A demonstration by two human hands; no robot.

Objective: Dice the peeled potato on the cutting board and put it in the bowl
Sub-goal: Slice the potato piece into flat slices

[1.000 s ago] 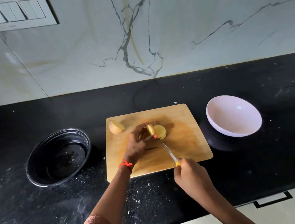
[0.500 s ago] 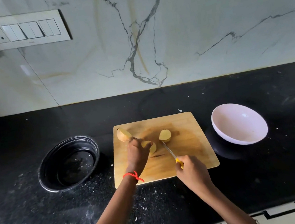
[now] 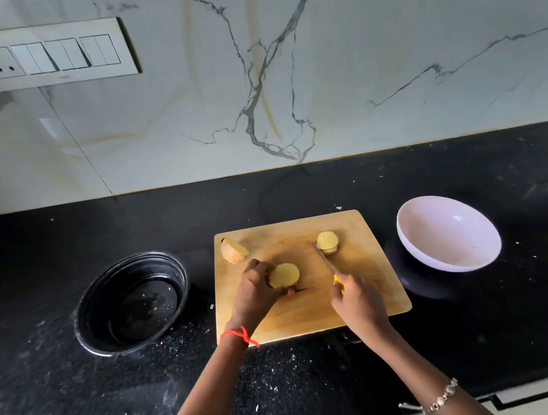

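The fingers (image 3: pixel 256 269) of the left hand (image 3: pixel 254 296) are curled round a potato chunk (image 3: pixel 283 275) and hold it near the middle of the cutting board (image 3: pixel 362 293), with its round cut face turned up and toward the knife side. How far the chunk runs back under the palm is hidden, so its long axis cannot be told. The right hand (image 3: pixel 358 300) is wrapped round the yellow handle of the knife (image 3: pixel 326 259), whose blade points away from the person and leans a little left, its tip just beside a small stack of slices (image 3: pixel 327 242). The held chunk lies left of the blade, between the two hands, and apart from it, so the next cut likely calls for the knife to shift left to that exposed face. Both forearms reach in from below, wrists low over the board. Another potato piece (image 3: pixel 233 250) sits at the far left corner. The white bowl (image 3: pixel 444 255) stands on the desk (image 3: pixel 298 190) right of the board, with no potato in it.
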